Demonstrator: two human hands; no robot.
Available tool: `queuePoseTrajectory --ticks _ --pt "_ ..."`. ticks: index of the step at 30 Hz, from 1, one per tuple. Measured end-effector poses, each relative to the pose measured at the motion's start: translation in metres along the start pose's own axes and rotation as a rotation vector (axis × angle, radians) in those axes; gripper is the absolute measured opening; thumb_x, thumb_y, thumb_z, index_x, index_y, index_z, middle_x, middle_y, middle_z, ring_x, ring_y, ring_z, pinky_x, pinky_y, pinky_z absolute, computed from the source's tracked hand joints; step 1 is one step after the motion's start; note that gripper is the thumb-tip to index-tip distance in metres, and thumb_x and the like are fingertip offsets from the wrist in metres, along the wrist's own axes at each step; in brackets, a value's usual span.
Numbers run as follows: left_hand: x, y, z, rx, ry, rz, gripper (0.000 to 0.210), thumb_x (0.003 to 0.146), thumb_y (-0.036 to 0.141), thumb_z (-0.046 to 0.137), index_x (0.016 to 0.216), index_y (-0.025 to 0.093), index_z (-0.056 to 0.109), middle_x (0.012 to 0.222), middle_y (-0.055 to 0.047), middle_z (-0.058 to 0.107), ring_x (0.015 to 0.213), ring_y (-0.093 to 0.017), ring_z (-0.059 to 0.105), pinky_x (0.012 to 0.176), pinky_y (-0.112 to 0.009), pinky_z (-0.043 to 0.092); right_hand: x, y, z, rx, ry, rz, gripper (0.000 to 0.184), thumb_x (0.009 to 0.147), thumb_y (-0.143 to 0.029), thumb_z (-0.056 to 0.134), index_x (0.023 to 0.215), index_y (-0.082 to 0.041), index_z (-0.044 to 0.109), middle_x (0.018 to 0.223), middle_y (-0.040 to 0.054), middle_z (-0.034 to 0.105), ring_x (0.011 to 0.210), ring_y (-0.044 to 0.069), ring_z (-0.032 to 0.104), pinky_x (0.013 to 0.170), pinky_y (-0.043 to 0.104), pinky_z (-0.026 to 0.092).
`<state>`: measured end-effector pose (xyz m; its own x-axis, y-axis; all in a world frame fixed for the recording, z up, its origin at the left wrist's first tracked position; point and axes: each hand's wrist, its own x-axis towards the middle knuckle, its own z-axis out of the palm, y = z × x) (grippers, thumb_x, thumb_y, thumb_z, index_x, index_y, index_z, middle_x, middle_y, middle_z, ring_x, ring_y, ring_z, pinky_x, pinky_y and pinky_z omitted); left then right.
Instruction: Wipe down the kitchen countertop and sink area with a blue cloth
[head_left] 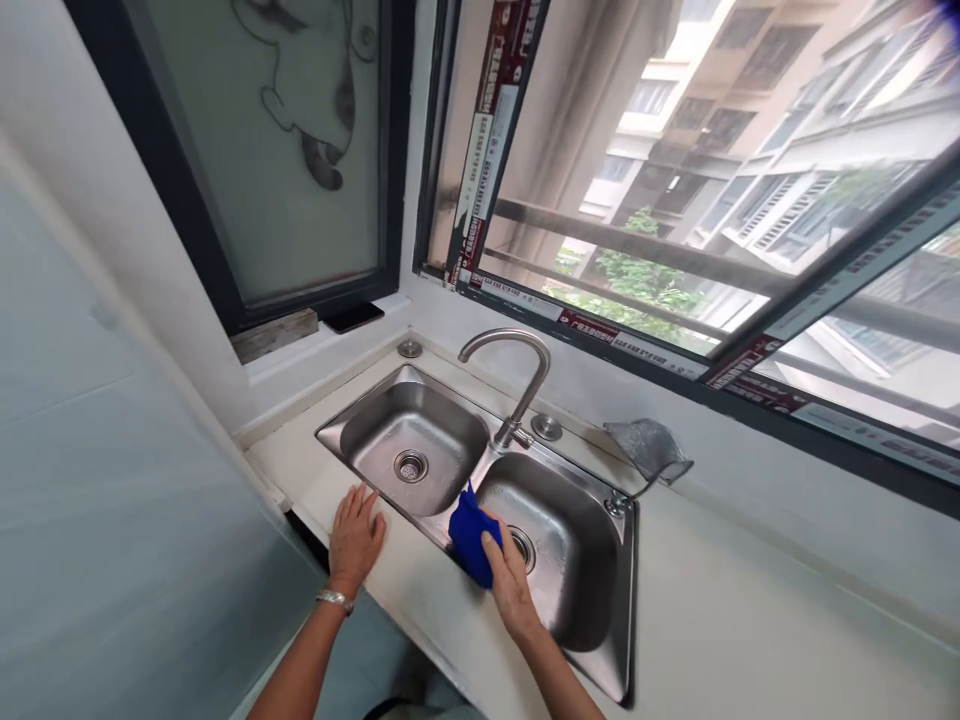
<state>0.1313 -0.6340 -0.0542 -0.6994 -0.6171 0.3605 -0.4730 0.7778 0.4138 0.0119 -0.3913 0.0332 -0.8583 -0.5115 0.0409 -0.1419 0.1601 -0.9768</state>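
Observation:
My right hand (pixel 511 580) grips a blue cloth (pixel 471 535) over the front rim of the steel double sink (pixel 439 528), near the divider between the two basins. The cloth is bunched, and part of it hangs down from my fingers. My left hand (pixel 355 537) rests on the pale countertop (pixel 420 585) just in front of the left basin, with its fingers stretched out and nothing in it. Behind the divider stands a curved metal faucet (pixel 541 350), its spout turned over the left basin. Both basins have a round drain, and the right one is partly hidden by my right hand.
A crumpled grey plastic-like piece (pixel 649 450) stands at the sink's back right corner. Two round metal caps, one (pixel 547 427) by the faucet, sit on the counter. A dark phone-like slab (pixel 354 317) lies on the left sill, beside a wood block (pixel 276 336). Windows rise behind.

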Motion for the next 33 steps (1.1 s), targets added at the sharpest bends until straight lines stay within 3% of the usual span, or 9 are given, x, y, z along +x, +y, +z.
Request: queuePoseTrajectory --ticks 7,10,12,16,19,23,26,30,33 --pt "0.003 0.009 -0.016 -0.393 -0.010 -0.174 0.039 0.088 0.034 0.050 0.117 0.017 0.071 0.148 -0.014 0.057 0.149 -0.033 0.038 0.126 -0.061 0.027 -0.018 0.031 -0.012 0.053 0.125 0.190 0.064 0.085 -0.073 0.054 0.120 -0.020 0.067 0.120 0.0107 0.071 0.114 0.030 0.064 0.103 0.044 0.051" --pt "-0.014 0.029 -0.027 -0.541 -0.078 -0.216 0.040 0.092 0.043 0.045 0.110 0.021 0.073 0.129 -0.011 0.071 0.136 -0.029 0.055 0.120 -0.056 0.040 -0.020 0.046 -0.016 0.208 0.172 0.327 0.067 0.086 -0.074 0.049 0.125 -0.021 0.063 0.115 0.0095 0.072 0.106 0.030 0.068 0.085 0.044 0.060" --pt "-0.032 0.052 -0.033 -0.705 -0.209 -0.269 0.048 0.095 0.051 0.039 0.117 0.022 0.070 0.122 -0.010 0.074 0.115 -0.025 0.069 0.106 -0.049 0.055 -0.018 0.036 -0.019 0.338 0.200 0.373 0.065 0.084 -0.071 0.055 0.128 -0.023 0.060 0.113 0.0074 0.072 0.101 0.029 0.070 0.075 0.041 0.062" --pt "-0.057 0.106 -0.042 -1.365 -0.643 -0.703 0.065 0.090 0.064 0.047 0.139 0.022 0.055 0.138 -0.014 0.065 0.113 -0.027 0.070 0.093 -0.046 0.060 -0.012 -0.012 -0.019 0.603 0.260 0.359 0.064 0.077 -0.061 0.074 0.127 -0.026 0.056 0.113 0.0043 0.071 0.098 0.027 0.069 0.072 0.036 0.061" --pt "-0.052 0.140 -0.047 -1.647 -0.680 -0.946 0.070 0.091 0.064 0.047 0.147 0.022 0.046 0.141 -0.014 0.063 0.121 -0.027 0.066 0.097 -0.046 0.058 -0.018 -0.034 -0.003 0.673 0.201 0.306 0.063 0.079 -0.059 0.074 0.130 -0.027 0.054 0.118 0.0048 0.070 0.107 0.027 0.067 0.080 0.037 0.061" --pt "-0.045 0.162 -0.045 -1.813 -0.594 -1.101 0.063 0.091 0.060 0.048 0.138 0.018 0.057 0.134 -0.012 0.068 0.124 -0.028 0.064 0.106 -0.044 0.054 -0.037 -0.022 0.019 0.403 0.105 0.267 0.066 0.083 -0.066 0.066 0.135 -0.027 0.054 0.130 0.0077 0.065 0.121 0.029 0.061 0.103 0.046 0.054" --pt "-0.051 0.162 -0.029 -1.803 -0.494 -1.127 0.056 0.089 0.057 0.051 0.132 0.023 0.063 0.132 -0.009 0.070 0.129 -0.028 0.061 0.110 -0.046 0.052 -0.049 -0.015 0.016 0.024 -0.048 0.058 0.063 0.087 -0.061 0.064 0.139 -0.026 0.056 0.147 0.0100 0.053 0.137 0.032 0.047 0.117 0.051 0.040" --pt "-0.045 0.147 -0.008 -1.666 -0.527 -1.094 0.055 0.085 0.059 0.050 0.126 0.025 0.065 0.129 -0.009 0.071 0.129 -0.031 0.061 0.107 -0.053 0.054 -0.056 -0.020 -0.031 -0.343 -0.042 -0.246 0.058 0.099 -0.043 0.053 0.154 -0.030 0.039 0.167 0.0080 0.020 0.152 0.032 0.025 0.121 0.054 0.034" --pt "-0.022 0.129 -0.003 -1.386 -0.383 -0.933 0.058 0.085 0.062 0.050 0.129 0.027 0.062 0.134 -0.008 0.068 0.131 -0.030 0.059 0.108 -0.053 0.052 -0.066 -0.006 -0.092 -0.520 0.186 -0.291 0.052 0.100 -0.039 0.049 0.150 -0.029 0.043 0.165 0.0102 0.025 0.149 0.033 0.031 0.116 0.055 0.041"
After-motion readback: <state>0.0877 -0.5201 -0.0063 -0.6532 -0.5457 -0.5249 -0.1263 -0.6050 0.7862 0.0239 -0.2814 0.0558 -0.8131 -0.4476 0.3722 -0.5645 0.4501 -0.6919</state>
